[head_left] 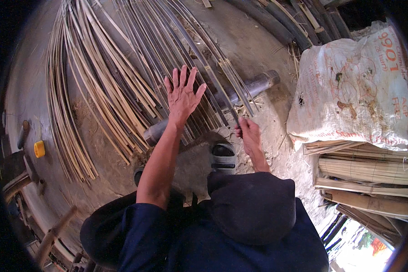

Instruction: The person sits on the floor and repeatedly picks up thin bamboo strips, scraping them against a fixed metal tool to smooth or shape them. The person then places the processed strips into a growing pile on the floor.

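My left hand [183, 97] hovers over or rests on a row of dark bamboo strips [145, 50], palm down with its fingers spread. Closer to me, my right hand [249, 136] is closed on the near end of one long dark bamboo strip [213, 77], which runs away toward the far side. Under the row, a thick round pole [267, 80] lies crosswise and props up the near ends. My right fingertips are partly hidden by the hand itself.
Pale split strips [109, 90] fan out on the floor at left, with a yellow ring [39, 148] beyond them. At right, a printed white sack [349, 90] sits on bundled slats [367, 170]. My sandalled foot [223, 158] is between my arms. Dark poles [281, 22] lie at the far right.
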`<state>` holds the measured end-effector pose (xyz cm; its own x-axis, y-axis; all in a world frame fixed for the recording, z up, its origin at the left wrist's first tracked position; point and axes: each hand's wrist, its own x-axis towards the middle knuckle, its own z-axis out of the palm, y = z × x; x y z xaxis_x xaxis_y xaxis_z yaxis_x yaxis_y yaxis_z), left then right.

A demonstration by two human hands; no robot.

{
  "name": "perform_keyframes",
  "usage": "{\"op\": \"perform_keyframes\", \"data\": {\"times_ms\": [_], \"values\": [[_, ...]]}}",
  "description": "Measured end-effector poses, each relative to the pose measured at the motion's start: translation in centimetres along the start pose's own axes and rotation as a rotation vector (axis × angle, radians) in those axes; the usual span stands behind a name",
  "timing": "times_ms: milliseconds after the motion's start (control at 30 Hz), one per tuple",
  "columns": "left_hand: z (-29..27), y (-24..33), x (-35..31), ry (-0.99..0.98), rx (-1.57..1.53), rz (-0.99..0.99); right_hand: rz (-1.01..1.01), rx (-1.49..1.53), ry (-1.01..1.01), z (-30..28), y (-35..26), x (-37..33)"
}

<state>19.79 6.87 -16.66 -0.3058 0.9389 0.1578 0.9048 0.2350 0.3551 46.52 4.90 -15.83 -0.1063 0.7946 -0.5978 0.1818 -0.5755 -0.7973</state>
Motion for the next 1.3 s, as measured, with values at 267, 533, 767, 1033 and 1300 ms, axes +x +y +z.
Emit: {"op": "perform_keyframes", "data": {"times_ms": [267,533,767,1033,1300], "values": [[0.1,0.1,-0.2,0.013,0.015,-0.014,-0.744,-0.779,0.320,-3.5,-4.5,1.6],[0.0,-0.3,-0.3,0.046,-0.018,0.001,-1.047,-1.105,0.193,0.3,-4.3,1.8],[0.3,0.3,0.1,0.100,-0.019,0.000,-0.571,-0.804,-0.163,3.1,-7.2,3.8],[0.4,-0.2,-0.2,0.149,-0.049,-0.003,-0.621,-0.451,-0.117,7.0,-13.3,-1.3],[0.2,0.5,0.1,0.100,-0.027,0.004,-0.697,-0.676,-0.035,7.5,-7.6,-0.7]]}}
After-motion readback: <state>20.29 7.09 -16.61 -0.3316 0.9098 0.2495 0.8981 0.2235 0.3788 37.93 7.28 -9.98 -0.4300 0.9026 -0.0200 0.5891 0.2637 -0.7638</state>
